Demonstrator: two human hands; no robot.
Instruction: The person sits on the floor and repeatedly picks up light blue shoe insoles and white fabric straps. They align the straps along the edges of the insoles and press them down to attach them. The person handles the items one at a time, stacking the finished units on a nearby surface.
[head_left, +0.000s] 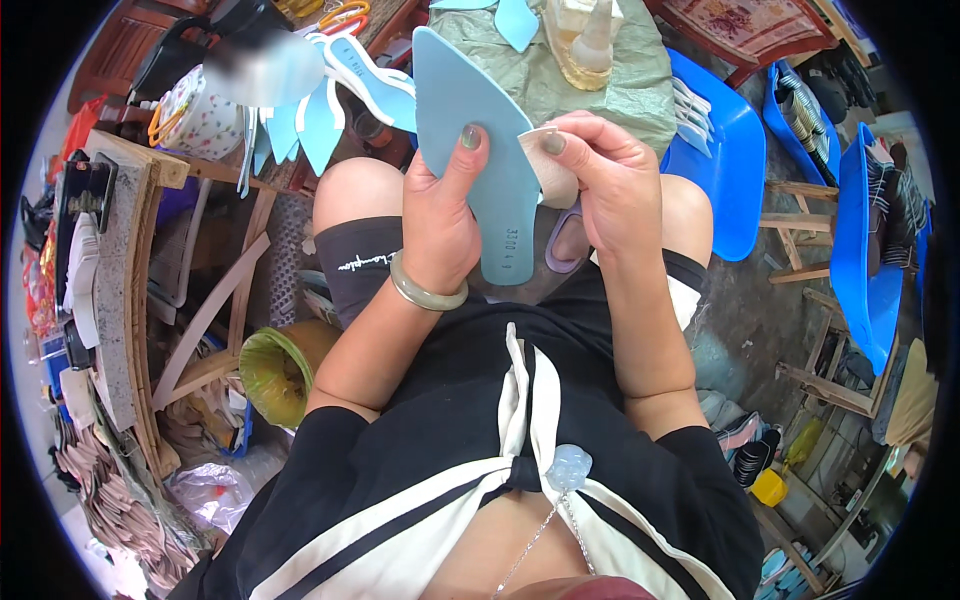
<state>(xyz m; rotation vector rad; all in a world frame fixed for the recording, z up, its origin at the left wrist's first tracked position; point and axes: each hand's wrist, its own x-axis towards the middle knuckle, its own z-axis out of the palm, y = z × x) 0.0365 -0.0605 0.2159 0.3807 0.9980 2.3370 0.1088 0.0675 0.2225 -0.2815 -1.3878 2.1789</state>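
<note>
Cluttered workshop, blue trays behind | left hand [440, 215] gripping pale blue insole [475, 150] over lap — long axis pointing away | right hand [610, 185] pinching beige strip [548, 165] touching its right edge

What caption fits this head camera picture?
Left hand holds a light blue shoe insole while right hand pinches a small beige piece against it.

Bags only, no signs or screens.
A green plastic bag [272, 372] sat low left; a clear one [215, 490] lay below it.
</note>
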